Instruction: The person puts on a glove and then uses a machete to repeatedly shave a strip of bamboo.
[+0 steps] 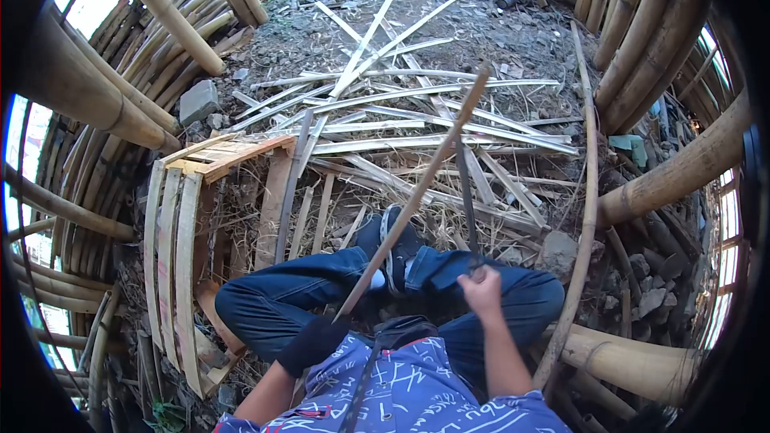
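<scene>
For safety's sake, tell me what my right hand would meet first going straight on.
Beyond the long dark blade it grips, your right hand would likely meet your right jeans leg; depth is unclear, so it might pass just above.

Head camera: looking from the wearer's brow, facing forward and steeply down
Patterned shirt (417,381): filling the bottom edge, close to the lens
Jeans (269,297): showing from above, just beyond
Pale strips (377,104): lying farther ahead
Bamboo poles (682,164): curving inward along both sides, the round view taking in a wide sweep
</scene>
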The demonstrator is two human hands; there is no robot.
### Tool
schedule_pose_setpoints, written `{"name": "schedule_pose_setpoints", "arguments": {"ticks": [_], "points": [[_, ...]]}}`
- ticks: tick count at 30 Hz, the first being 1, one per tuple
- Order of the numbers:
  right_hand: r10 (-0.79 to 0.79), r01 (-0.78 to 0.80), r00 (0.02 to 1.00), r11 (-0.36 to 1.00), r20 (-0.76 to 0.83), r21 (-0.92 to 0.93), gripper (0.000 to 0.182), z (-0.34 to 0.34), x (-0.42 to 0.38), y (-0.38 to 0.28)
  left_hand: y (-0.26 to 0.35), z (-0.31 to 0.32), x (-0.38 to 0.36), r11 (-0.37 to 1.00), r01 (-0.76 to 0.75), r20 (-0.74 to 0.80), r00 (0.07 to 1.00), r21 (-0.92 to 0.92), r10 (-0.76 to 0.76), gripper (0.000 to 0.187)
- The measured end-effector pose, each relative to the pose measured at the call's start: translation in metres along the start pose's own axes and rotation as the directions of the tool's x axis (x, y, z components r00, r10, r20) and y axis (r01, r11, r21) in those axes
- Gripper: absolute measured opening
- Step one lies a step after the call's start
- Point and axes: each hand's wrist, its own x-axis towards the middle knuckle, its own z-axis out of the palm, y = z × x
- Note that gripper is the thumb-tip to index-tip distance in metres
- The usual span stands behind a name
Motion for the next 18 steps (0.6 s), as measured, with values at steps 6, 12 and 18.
{"name": "schedule_pose_setpoints", "arguments": {"ticks": [6, 12, 18], "points": [[0.415, -0.608, 0.793, 0.495, 0.446, 0.621, 0.018, 0.037, -0.031, -0.029, 0.046, -0.033, 0.023, 0.457, 0.527, 0.423, 0.849, -0.716, -0.315, 0.026], [0.274, -0.691, 0.721, 0.217, 0.637, 0.689, 0.016, 0.008, -0.028, -0.02, 0.075, -0.037, 0.04, 0.564, 0.611, 0.311, 0.781, -0.555, -0.541, 0.034], [-0.327, -0.754, 0.626, -0.018, 0.708, 0.657, 0.018, -0.024, -0.028, -0.028, 0.066, -0.017, 0.044, 0.621, 0.572, 0.319, 0.818, -0.535, -0.479, 0.046]]}}
